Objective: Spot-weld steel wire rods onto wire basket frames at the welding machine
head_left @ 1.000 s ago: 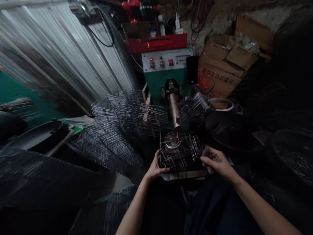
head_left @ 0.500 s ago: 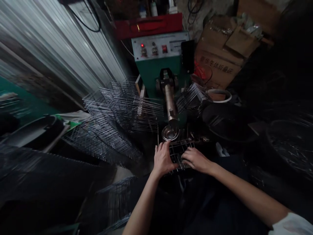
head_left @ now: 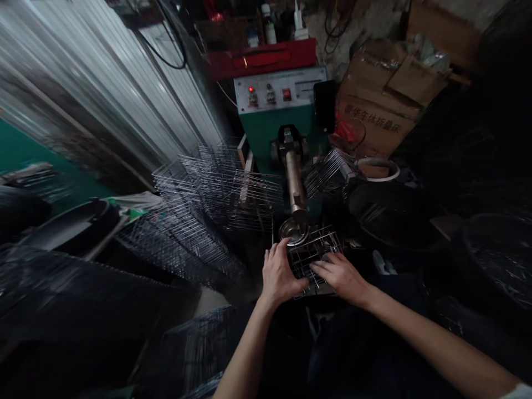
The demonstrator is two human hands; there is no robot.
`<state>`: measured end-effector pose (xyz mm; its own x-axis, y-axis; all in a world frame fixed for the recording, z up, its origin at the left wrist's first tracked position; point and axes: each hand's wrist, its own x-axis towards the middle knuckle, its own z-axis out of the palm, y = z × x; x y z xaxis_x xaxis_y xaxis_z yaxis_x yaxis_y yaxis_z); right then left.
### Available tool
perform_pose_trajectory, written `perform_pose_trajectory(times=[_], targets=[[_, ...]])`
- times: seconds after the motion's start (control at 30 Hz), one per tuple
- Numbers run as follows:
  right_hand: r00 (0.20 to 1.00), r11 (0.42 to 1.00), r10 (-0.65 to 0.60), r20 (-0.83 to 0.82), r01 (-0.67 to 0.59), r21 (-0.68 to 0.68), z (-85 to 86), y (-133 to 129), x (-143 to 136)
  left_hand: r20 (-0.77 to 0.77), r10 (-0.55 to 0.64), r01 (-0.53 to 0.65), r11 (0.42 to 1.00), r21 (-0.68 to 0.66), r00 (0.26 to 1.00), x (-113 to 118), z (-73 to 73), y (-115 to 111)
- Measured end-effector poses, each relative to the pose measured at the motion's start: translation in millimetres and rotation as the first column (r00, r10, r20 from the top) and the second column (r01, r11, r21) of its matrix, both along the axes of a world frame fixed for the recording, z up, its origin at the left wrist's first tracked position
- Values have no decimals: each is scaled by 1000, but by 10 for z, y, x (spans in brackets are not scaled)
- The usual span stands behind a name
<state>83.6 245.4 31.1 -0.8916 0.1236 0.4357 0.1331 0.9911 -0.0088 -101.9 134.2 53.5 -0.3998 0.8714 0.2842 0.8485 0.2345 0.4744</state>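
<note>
A small metal wire rack [head_left: 328,242] lies in front of me, just below the round metal cup [head_left: 293,231] under the machine's steel arm [head_left: 295,185]. My left hand [head_left: 279,277] grips the rack's left side, thumb over the wires and fingers along the edge. From the right, my right hand [head_left: 343,280] has its bent fingers closed together at the rack's wires; the fingertips are partly hidden. The green machine [head_left: 270,130] behind has a panel with a lit red lamp [head_left: 251,89].
Stacks of wire grids [head_left: 187,221] stand at left, beside a corrugated metal wall [head_left: 124,83]. More bent wire pieces [head_left: 326,174] lie right of the steel arm. Dark round tubs [head_left: 394,219] and a cardboard box [head_left: 378,111] are at right. A red case [head_left: 266,58] rests on the machine.
The view has shifted, so the surroundings sit lower and slightly right. More of the rack's right far corner shows, tilted up more. Both hands remain at the rack.
</note>
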Motion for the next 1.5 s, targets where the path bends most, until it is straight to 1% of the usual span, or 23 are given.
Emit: perform_pose_trajectory(times=[0.13, 0.3, 0.47, 0.63, 0.83, 0.97, 1.1, 1.23, 1.37, 1.5], targets=[[1000, 998, -30, 1, 30, -54, -40, 31, -23, 0, -20, 20, 1000, 11, 1000, -30, -20, 45], [999, 995, -31, -12, 29, -94, -76, 40, -26, 10, -15, 15, 1000, 16, 1000, -41, -22, 39], [999, 994, -48, -3, 48, -102, -52, 137, -75, 35, -13, 12, 1000, 23, 999, -77, 28, 120], [997, 988, -70, 24, 73, -134, -12, 243, -151, 19, -16, 16, 999, 48, 1000, -152, 59, 229], [998, 988, -62, 19, 64, -141, 25, 253, -203, -12, -11, 12, 998, 56, 1000, -183, 70, 248], [991, 988, -133, -11, 132, -82, 24, 278, -298, -2, -24, 24, 999, 31, 1000, -271, 71, 324], [960, 964, -264, -89, 259, -63, 37, 362, -458, 17, 7, -7, 1000, -1, 1000, -411, 115, 457], [950, 954, -298, -97, 291, -75, 63, 406, -525, 10, 13, -13, 1000, -6, 1000, -477, 163, 516], [930, 931, -362, -72, 357, -73, 97, 469, -550, 26, 20, -20, 1000, -22, 999, -549, 156, 582], [938, 933, -347, -5, 345, -104, 184, 611, -655, 55, 35, -33, 999, -34, 998, -672, 154, 724]])
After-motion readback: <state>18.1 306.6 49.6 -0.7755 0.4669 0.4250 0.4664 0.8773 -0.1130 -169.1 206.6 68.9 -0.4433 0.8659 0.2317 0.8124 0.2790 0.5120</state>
